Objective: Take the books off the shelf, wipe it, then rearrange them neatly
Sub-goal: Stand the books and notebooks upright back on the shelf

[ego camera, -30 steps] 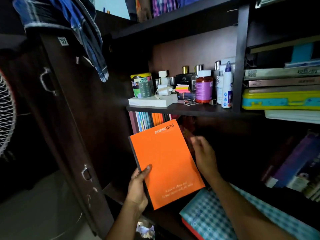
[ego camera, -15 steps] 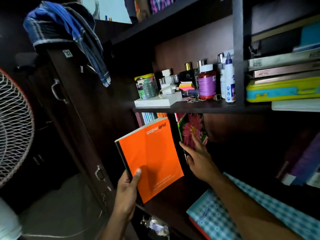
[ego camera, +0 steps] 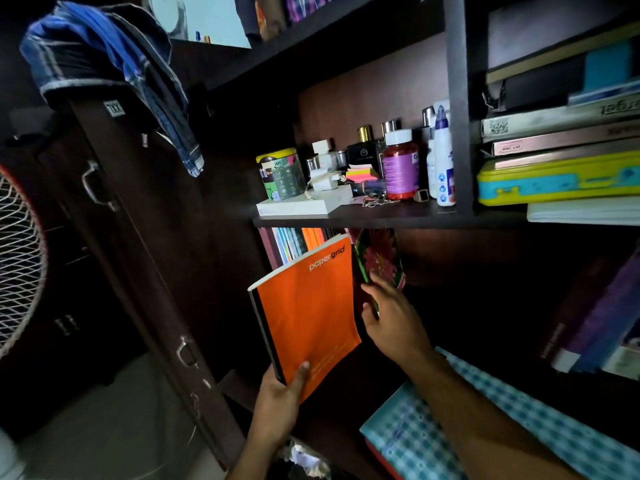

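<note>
Fan: a white wire-grille fan [ego camera: 17, 261] shows at the far left edge, partly cut off.
Cloth: a blue and dark checked garment [ego camera: 114, 71] hangs over the top of the dark brown wooden cupboard door [ego camera: 138, 254], which stands open and carries metal handles.
Left hand: the left hand [ego camera: 280, 400] grips the lower spine corner of the orange soft-cover notebook [ego camera: 308, 313], thumb lying across the front cover, fingers hidden behind it.
Notebook: it is held tilted, out in front of the lower shelf, its top edge just below the upper shelf board [ego camera: 363, 220].
Standing books: a row of thin upright books with pink, blue and orange spines [ego camera: 294, 242] stands at the left of the lower shelf, behind the notebook.
Right hand: the right hand [ego camera: 394, 323] reaches into the lower shelf; its grip pinches the lower edge of a thin flower-print book with green border [ego camera: 379, 261], which leans tilted just right of the notebook.
Upper shelf: a green patterned tin [ego camera: 280, 174], a flat white box [ego camera: 304, 204], neon sticky notes [ego camera: 360, 174], a red bottle with purple label [ego camera: 401, 168] and a white glue bottle [ego camera: 443, 161] stand together.
Right side: a yellow and teal case [ego camera: 557, 180] lies under stacked books; a blue checked cloth-covered item [ego camera: 519, 427] lies under the right forearm.
</note>
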